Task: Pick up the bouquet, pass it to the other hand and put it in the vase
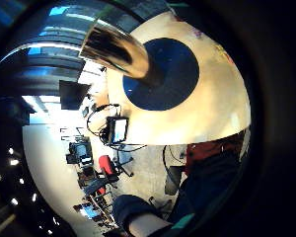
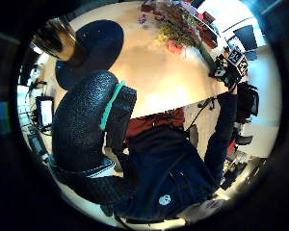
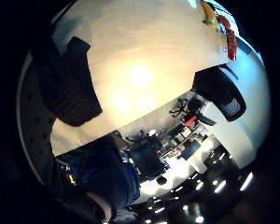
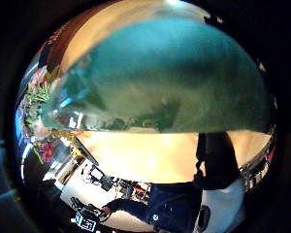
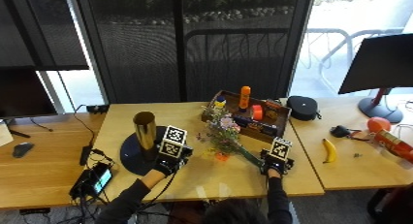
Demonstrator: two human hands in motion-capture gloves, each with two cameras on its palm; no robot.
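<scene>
On wooden table [image 5: 213,178], right hand [image 5: 274,167] grips bouquet [image 5: 224,135] stems.

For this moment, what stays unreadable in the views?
- Right hand: outside view, marker cube covers its fingers; grip on the bouquet stem unclear.
- Left hand: same; fingers hidden.
- Bouquet wrap: right thumb side palm view, blurred, too near.
- Vase inside: not visible in any view.

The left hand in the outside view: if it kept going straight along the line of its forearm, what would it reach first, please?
Probably the gold vase, upright on the dark round mat just beyond the left hand. The hand already seems to be at the mat's edge, though the gap in depth is unclear.
</scene>
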